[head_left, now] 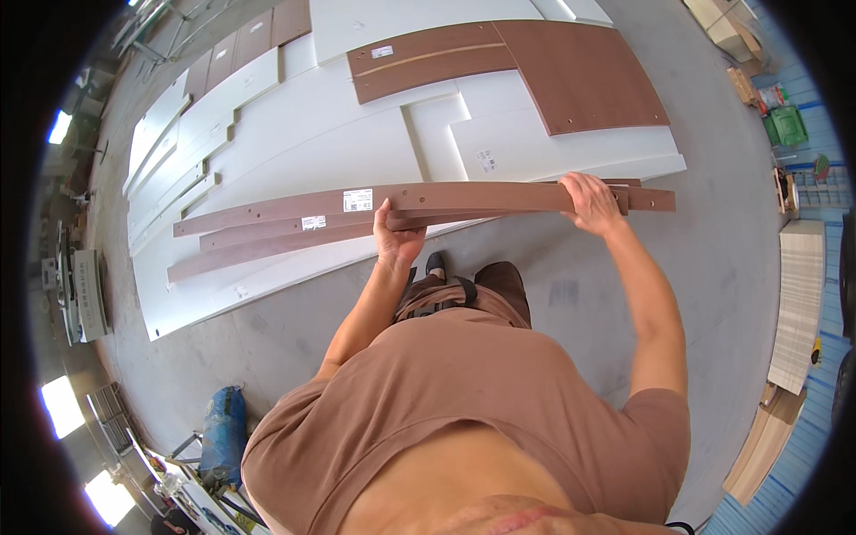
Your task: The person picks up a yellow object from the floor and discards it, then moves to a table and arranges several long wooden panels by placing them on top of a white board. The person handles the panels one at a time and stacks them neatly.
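Behind boards: lots of big white panels, flat, piled in steps; the held boards hide some of the near part.
On the pile: big brown panel at the far R, w/ a smaller brown panel touching its L side; more brown pcs up at far L.
By the walls: blue bag low on the L; green bin and pale wood planks on the R, well apart from the hands.
Floor: smooth gray floor, w/ a dark shoe on it nr the pile.
Room: big workshop, blue wall on R, bright windows on L.
Brown boards: long, thin brown boards, held up in front of the tummy, L ends spread like a fan over the white panels; white stickers on 2.
L hand: left hand curled round the boards nr the middle, from below, thumb up front.
R hand: right hand bent over the top edge nr the R end, gripping; arm reaches out wide.
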`<state>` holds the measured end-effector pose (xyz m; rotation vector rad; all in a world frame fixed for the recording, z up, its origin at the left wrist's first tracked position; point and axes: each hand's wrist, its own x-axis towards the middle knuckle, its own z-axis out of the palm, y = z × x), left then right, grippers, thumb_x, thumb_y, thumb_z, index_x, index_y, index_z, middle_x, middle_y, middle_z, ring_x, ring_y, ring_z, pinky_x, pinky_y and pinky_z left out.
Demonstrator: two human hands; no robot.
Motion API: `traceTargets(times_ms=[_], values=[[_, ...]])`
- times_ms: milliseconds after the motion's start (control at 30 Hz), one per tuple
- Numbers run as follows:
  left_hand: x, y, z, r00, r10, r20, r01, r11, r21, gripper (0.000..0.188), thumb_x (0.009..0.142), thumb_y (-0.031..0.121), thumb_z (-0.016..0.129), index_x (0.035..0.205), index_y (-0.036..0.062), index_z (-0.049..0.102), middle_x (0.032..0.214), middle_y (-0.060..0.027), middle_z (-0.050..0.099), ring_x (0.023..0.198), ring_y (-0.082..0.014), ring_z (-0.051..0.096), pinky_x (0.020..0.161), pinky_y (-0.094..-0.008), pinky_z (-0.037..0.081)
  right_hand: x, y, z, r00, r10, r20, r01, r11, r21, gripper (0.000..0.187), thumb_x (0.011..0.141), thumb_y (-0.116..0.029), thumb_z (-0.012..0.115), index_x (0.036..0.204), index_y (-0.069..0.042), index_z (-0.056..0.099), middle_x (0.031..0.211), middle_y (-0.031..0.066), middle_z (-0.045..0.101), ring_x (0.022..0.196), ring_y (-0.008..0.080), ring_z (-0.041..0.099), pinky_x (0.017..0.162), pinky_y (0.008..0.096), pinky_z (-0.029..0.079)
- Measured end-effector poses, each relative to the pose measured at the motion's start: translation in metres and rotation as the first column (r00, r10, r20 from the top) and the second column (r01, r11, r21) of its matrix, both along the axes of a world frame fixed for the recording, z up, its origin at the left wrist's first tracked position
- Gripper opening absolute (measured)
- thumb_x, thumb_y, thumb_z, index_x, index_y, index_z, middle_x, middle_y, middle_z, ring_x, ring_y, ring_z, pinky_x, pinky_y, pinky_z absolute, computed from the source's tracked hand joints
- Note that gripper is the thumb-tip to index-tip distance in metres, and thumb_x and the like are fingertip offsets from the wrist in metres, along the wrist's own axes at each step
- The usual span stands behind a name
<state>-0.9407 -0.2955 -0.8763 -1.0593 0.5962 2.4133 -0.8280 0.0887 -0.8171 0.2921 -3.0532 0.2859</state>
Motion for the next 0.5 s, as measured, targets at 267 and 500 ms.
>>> traceTargets(times_ms=[267, 500], values=[[-0.034, 0.109, -0.010, 1.000, 0.017, 0.005, -0.017, 0.999, -0.048, 0.056, 0.077, 0.036, 0.077, 0.124, 0.0142, 0.056, 0.132, -0.0114, 0.054, 0.123, -0.0316, 0.050, 0.107, -0.0486, 0.040, -0.063, 0.128, -0.027, 0.994, 0.110, 0.022, -0.110, 0.994, -0.001, 0.061, 0.069, -0.018, 0.085, 0.118, -0.007, 0.051, 0.114, 0.0111, 0.060, 0.109, 0.0315, 0.059, 0.095, 0.0420, 0.048], [-0.039, 0.187, -0.012, 0.991, 0.087, 0.100, -0.079, 0.994, -0.076, 0.056, 0.076, 0.034, 0.079, 0.124, 0.0144, 0.056, 0.135, -0.0118, 0.052, 0.127, -0.0319, 0.046, 0.111, -0.0496, 0.036, -0.089, 0.217, -0.053, 0.978, 0.174, 0.115, -0.167, 0.984, -0.067, 0.061, 0.069, -0.021, 0.085, 0.119, -0.007, 0.051, 0.112, 0.0096, 0.060, 0.106, 0.0296, 0.060, 0.093, 0.0408, 0.048]])
